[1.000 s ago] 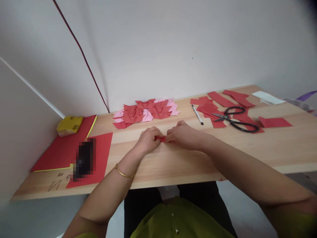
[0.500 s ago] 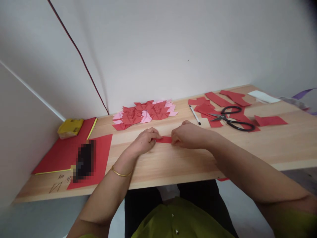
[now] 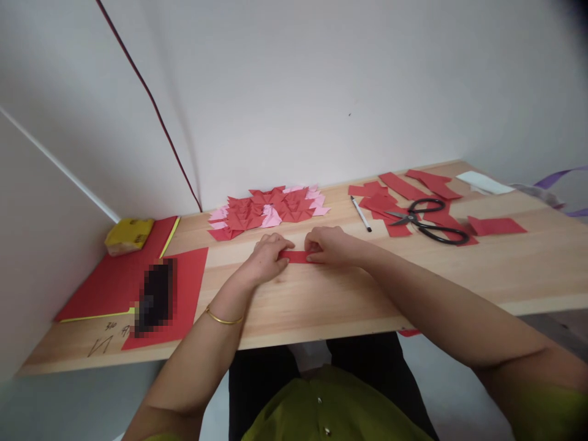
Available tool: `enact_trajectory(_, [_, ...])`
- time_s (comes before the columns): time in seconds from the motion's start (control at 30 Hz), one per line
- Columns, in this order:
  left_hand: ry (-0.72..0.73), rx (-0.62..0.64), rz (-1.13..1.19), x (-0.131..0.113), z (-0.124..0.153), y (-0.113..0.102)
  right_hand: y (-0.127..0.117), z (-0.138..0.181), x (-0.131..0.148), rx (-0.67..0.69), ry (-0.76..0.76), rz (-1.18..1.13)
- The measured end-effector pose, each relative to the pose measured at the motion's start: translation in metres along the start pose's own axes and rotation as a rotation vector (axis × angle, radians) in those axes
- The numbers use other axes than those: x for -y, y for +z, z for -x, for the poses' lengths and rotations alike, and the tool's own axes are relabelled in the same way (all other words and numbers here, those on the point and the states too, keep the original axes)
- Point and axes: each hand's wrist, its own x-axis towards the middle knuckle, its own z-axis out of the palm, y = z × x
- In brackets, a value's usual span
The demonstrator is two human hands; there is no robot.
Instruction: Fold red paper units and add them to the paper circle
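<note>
A small red paper strip [image 3: 297, 257] lies on the wooden table between my two hands. My left hand [image 3: 270, 257] grips its left end with thumb and fingers. At the right end, my right hand [image 3: 328, 246] pinches the strip, its fingers curled over the edge. Both ends of the paper are hidden under the fingers. Behind my hands sits a cluster of folded red and pink paper pieces [image 3: 294, 205].
Black-handled scissors [image 3: 410, 217] lie open on red paper scraps [image 3: 402, 185] at the right, beside a white pen [image 3: 361, 214]. Red sheets [image 3: 105, 285], a yellow packet [image 3: 130, 236] and a pixelated dark object [image 3: 157, 297] are at the left. A white strip [image 3: 484, 182] lies far right.
My right hand has shifted left and its fingers have turned on the strip's right end. The left hand's thumb and forefinger have spread a little, and the strip sits slightly farther left.
</note>
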Motion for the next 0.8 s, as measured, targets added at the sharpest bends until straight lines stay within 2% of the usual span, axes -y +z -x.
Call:
enact_trajectory(0.17, [-0.037, -0.005, -0.03, -0.005, 0.0, -0.002, 0.003, 0.0, 0.0, 0.006, 0.029, -0.069])
enact_trajectory(0.4, [-0.092, -0.016, 0.066, -0.011, -0.001, -0.004, 0.008, -0.001, -0.002, -0.075, -0.006, -0.192])
enact_trajectory(0.47, [-0.066, -0.034, 0.094, -0.01, -0.002, -0.002, 0.008, -0.001, -0.002, -0.103, -0.026, -0.19])
enact_trajectory(0.6, [0.077, -0.111, 0.103, -0.011, -0.004, 0.002, 0.008, -0.003, 0.0, -0.187, -0.071, -0.178])
enact_trajectory(0.8, [0.17, -0.145, 0.019, -0.015, -0.005, 0.002, 0.01, -0.004, -0.002, -0.193, -0.179, -0.189])
